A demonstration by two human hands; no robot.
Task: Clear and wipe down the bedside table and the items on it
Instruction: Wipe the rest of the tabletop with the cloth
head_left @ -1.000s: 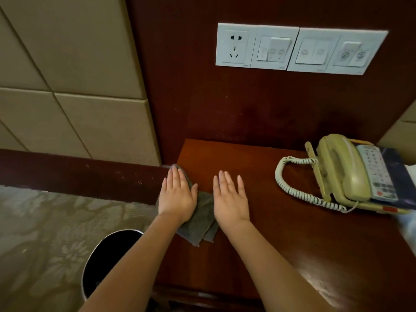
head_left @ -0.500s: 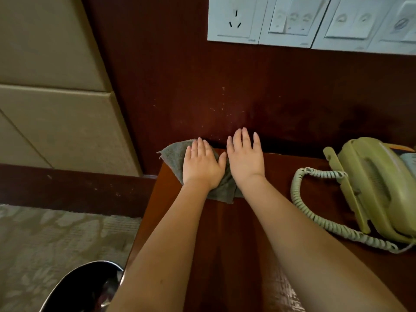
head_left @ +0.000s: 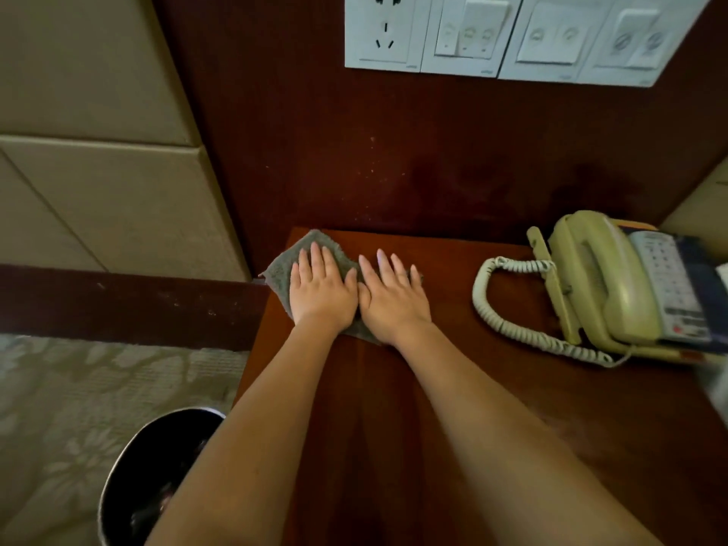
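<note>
Pressing down flat with the left hand (head_left: 321, 293) and the right hand (head_left: 394, 299), side by side, thumbs touching, fingers straight and slightly spread. Nothing curled round or pinched.

Under both palms, a grey cloth (head_left: 281, 269), at the back left corner of the bedside table (head_left: 472, 407). Showing past the left hand's fingertips and on its outer side, reaching to or just over the table's left edge. Also peeking out below the wrists. Mostly covered by the hands. Rumpled, with a towel-like nap, folded to an uneven shape.

Dark reddish, glossy wood on the tabletop, and the same on the wall panel (head_left: 394, 151) behind it.

To the right, well apart from the hands, a pale yellowish telephone (head_left: 606, 277) with handset on its cradle and keypad on its right side. Looping over the tabletop toward the hands, its coiled cord (head_left: 508, 321), nearest thing to the right hand yet clear of it.

Above on the panel, a white row of socket and switches (head_left: 492, 33). Left of the table on patterned carpet (head_left: 78, 388), a dark round bin (head_left: 157, 466), partly hidden by the left forearm.
</note>
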